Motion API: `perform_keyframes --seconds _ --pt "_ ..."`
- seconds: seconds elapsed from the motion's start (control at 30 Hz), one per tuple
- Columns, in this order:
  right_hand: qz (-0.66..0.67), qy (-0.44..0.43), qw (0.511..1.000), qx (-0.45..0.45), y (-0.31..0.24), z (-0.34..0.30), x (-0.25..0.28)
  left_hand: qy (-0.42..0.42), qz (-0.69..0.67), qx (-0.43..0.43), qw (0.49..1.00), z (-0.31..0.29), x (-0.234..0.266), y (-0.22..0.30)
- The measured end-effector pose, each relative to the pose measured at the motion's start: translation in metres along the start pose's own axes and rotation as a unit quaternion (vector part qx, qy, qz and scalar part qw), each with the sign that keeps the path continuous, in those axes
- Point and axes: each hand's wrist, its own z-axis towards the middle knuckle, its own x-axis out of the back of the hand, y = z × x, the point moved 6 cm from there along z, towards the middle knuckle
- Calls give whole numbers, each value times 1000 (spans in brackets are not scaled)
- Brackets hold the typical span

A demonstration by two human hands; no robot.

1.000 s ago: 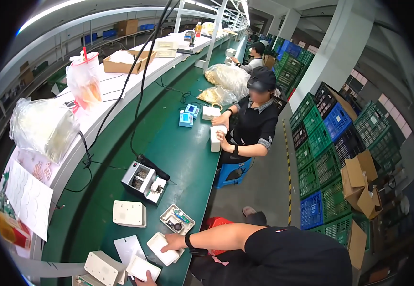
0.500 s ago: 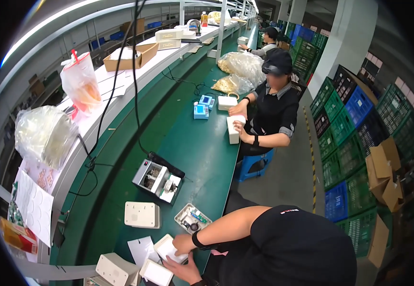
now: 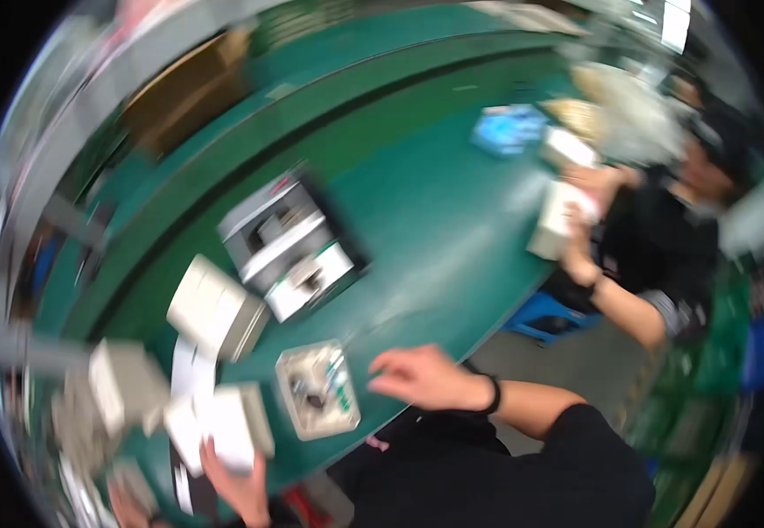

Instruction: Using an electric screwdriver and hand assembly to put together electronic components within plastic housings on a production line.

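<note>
My left hand (image 3: pixel 237 482) lies at the near edge of a white-topped box (image 3: pixel 224 427), fingers stretched out and touching it. Over the table's near edge hovers my right hand (image 3: pixel 424 378), empty, its fingers loosely spread and slightly blurred. Between the two hands sits an open cream casing (image 3: pixel 287 400) with a green circuit board (image 3: pixel 341 387), wires and a small dark part inside. Beyond it are a closed cream box (image 3: pixel 210 304) and a white sheet (image 3: pixel 192 374), partly under the white-topped box.
A grey machine (image 3: pixel 263 216) stands on the green table (image 3: pixel 417 255). At right, a co-worker's hands hold a cream box (image 3: pixel 547 220) near blue devices (image 3: pixel 507 129) and plastic bags (image 3: pixel 633 114). More cream boxes (image 3: pixel 127 383) and another person's hand (image 3: pixel 127 502) are at lower left.
The view has swung down and left and is blurred. My right hand has lifted off the white-topped box and moved right, past the open casing. My left hand stays at the boxes.
</note>
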Motion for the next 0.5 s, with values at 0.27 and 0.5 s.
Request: perform_keyframes --seconds 0.27,0.5 --pt "109 -18 993 43 -34 -24 -5 -31 -522 105 846 -20 12 71" --pt "150 -65 977 137 -81 -15 -49 -140 -790 142 579 -40 -18 111"
